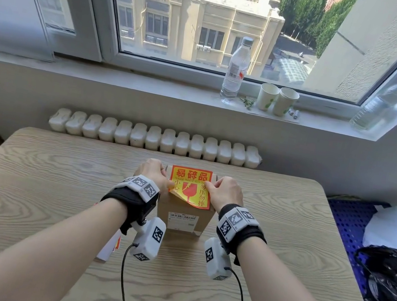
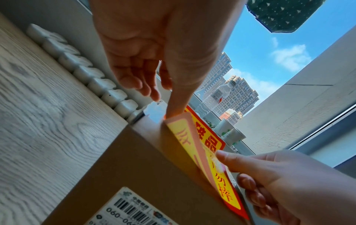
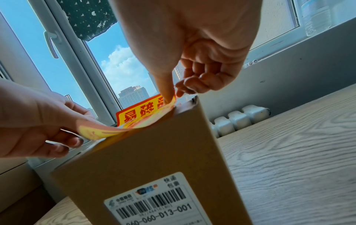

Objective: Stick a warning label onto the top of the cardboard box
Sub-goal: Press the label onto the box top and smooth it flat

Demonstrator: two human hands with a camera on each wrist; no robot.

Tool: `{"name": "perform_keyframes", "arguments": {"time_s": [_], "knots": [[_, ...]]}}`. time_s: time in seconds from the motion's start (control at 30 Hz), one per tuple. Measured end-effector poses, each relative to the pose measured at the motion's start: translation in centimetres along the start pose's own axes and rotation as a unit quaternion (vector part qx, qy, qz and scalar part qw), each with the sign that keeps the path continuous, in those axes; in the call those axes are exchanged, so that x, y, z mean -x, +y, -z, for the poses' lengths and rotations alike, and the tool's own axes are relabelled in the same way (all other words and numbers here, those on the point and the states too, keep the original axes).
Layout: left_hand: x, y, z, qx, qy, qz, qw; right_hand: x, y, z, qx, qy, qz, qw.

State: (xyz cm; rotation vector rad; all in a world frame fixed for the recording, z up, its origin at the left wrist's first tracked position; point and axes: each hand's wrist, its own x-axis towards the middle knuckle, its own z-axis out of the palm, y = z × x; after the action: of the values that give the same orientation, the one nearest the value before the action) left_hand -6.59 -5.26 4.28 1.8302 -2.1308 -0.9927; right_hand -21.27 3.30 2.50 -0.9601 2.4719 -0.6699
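A brown cardboard box (image 1: 183, 213) with a white barcode sticker stands upright mid-table. On its top lies a yellow and red warning label (image 1: 190, 185); the label's near left corner curls up off the box. My left hand (image 1: 169, 185) pinches the label's left edge at that lifted corner. My right hand (image 1: 208, 186) pinches the right edge. In the left wrist view the label (image 2: 204, 144) stands off the box (image 2: 144, 167), with my right hand (image 2: 229, 166) gripping it. In the right wrist view my left hand (image 3: 80, 130) holds the curled label (image 3: 134, 117) above the box (image 3: 154, 152).
The box stands on a wooden table (image 1: 42, 190). A white and red packet (image 1: 109, 248) lies under my left forearm. A radiator (image 1: 155, 138) runs behind the table. The windowsill holds a water bottle (image 1: 236, 70), two paper cups (image 1: 277, 99) and another bottle (image 1: 381, 106). Bags (image 1: 392, 285) lie at right.
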Motion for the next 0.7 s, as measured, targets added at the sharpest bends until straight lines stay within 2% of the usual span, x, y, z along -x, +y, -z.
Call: {"name": "perform_keyframes", "arguments": {"time_s": [0.1,0.17,0.27,0.4,0.47,0.7], "knots": [[0.3,-0.5,0.0,0.002,0.028,-0.096,0.995,0.7,0.0,0.1,-0.04,0.033,0.056,0.997],[0.6,-1.0,-0.3,-0.026,0.044,-0.189,0.981,1.0,0.1,-0.1,-0.039,0.055,0.135,0.989],[1.0,-1.3,-1.0,-0.096,-0.011,-0.267,0.959,0.9,0.3,-0.7,0.005,0.047,0.226,0.973],[1.1,-1.3,-1.3,-0.193,-0.114,-0.263,0.938,0.9,0.6,-1.4,0.088,-0.047,0.252,0.963],[1.0,-1.3,-1.3,-0.214,-0.145,-0.252,0.933,0.8,0.7,-1.5,0.115,-0.083,0.25,0.958],[0.7,-2.5,-1.9,-0.278,-0.17,-0.263,0.908,1.0,2.1,-2.4,0.188,-0.145,0.248,0.939]]}}
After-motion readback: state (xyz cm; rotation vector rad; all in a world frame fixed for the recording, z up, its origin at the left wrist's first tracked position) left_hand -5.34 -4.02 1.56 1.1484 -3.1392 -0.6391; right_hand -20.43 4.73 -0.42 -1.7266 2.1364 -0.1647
